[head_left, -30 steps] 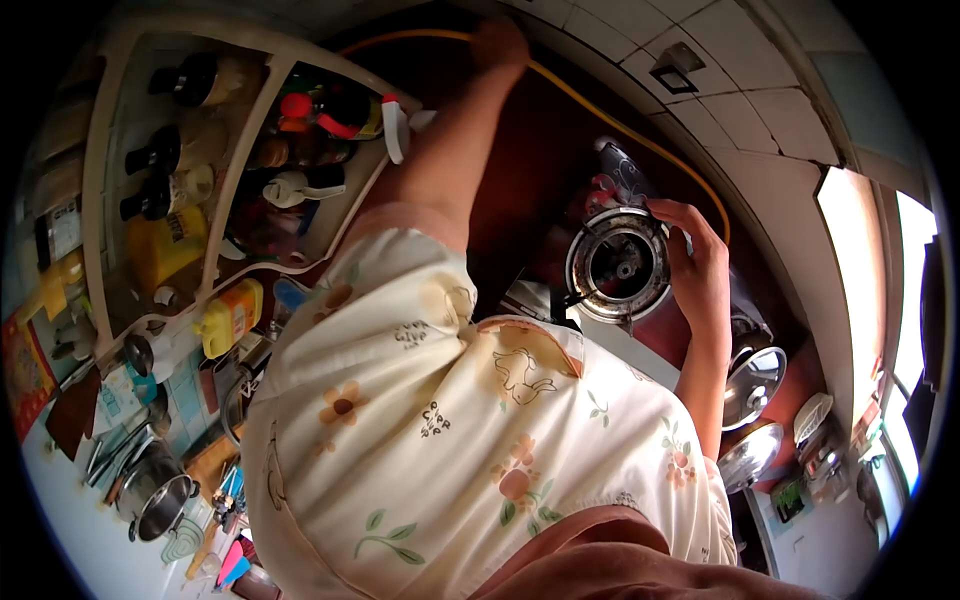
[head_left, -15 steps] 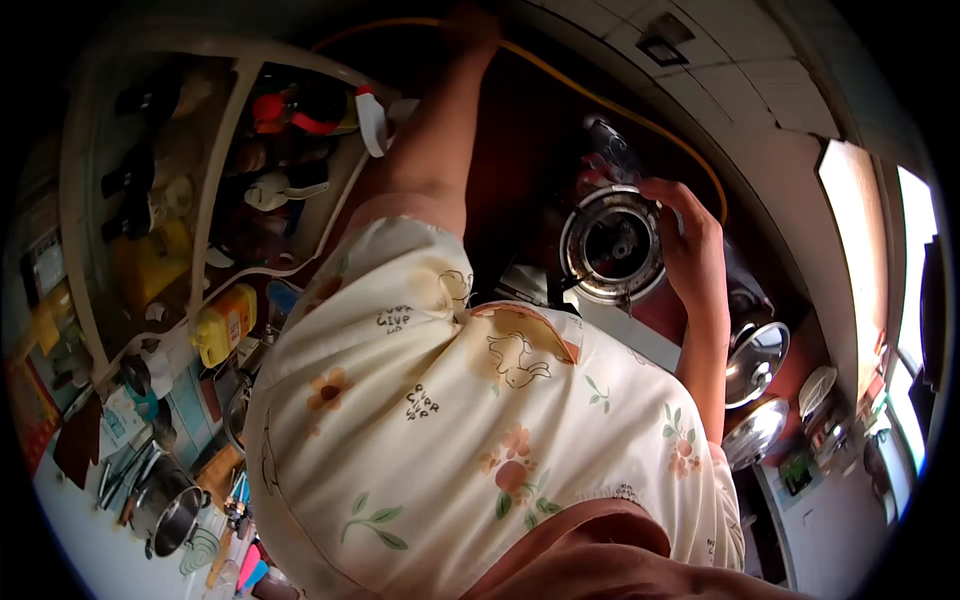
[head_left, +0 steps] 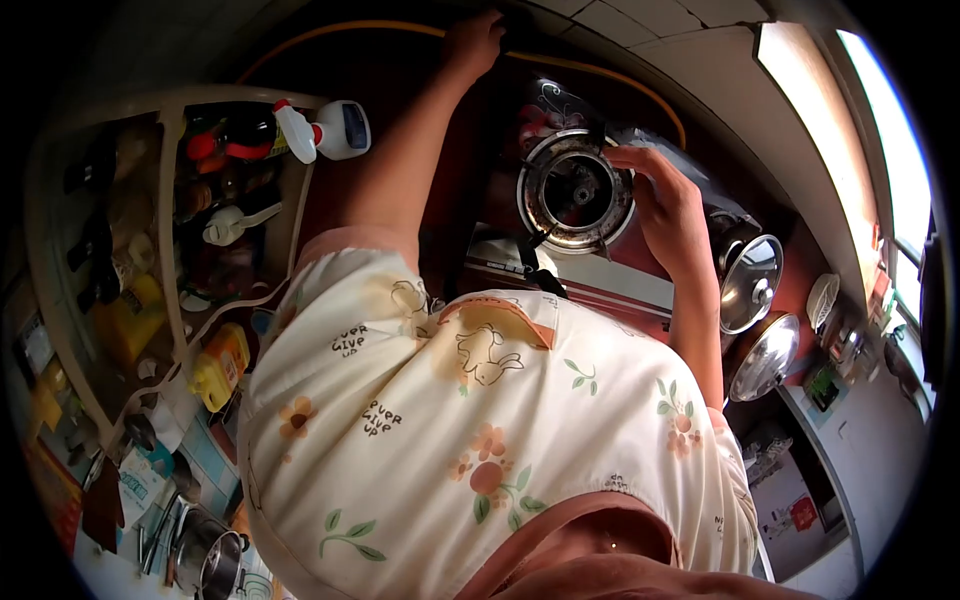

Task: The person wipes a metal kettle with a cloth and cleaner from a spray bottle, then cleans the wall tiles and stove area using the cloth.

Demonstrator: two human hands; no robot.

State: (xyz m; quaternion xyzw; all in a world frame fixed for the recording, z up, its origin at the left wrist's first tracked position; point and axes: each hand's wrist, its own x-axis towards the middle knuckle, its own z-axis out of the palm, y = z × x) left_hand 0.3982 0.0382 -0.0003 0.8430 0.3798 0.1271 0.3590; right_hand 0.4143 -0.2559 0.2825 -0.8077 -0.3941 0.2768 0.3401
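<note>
My left hand [head_left: 474,46] reaches far forward into the dark at the back of the counter. Its fingers look curled, and what they hold, if anything, is lost in shadow. The orange hose [head_left: 600,68] passes right beside that hand. On the gas stove [head_left: 600,282], a round pan support ring [head_left: 532,214] sits around the dark burner [head_left: 582,194]. My right hand [head_left: 664,192] is at the ring's right side, its bent fingers closed over the far rim.
A white spray bottle [head_left: 345,130] stands by a shelf rack [head_left: 172,230] of bottles and jars at left. Glass-lidded pots [head_left: 752,285] are at right, near a bright window [head_left: 895,150]. A steel pot [head_left: 218,570] and utensils lie lower left.
The whole view has swung, so the stove and right hand appear further left and higher. My left hand shows more clearly, and the spray bottle has come into fuller view. The right hand stays at the ring.
</note>
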